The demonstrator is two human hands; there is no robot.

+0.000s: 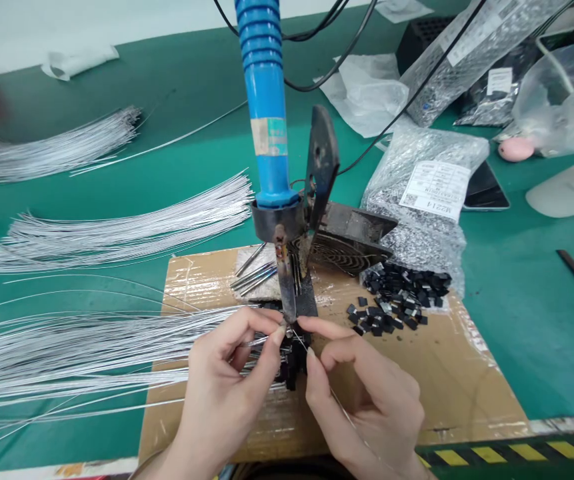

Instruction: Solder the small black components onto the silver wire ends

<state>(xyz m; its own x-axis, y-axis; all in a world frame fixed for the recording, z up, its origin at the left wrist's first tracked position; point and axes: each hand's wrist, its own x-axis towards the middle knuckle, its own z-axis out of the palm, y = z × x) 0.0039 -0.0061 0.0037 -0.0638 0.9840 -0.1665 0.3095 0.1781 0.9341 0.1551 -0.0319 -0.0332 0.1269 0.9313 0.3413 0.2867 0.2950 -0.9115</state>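
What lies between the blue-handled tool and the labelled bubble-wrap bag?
In the head view: beside the tool, an upright dark metal bracket; then a black unit with a round grille and a thin black cable.

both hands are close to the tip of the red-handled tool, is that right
Not quite: the handle is blue, not red, as the head view shows. The left hand and right hand are indeed close to the tool's tip.
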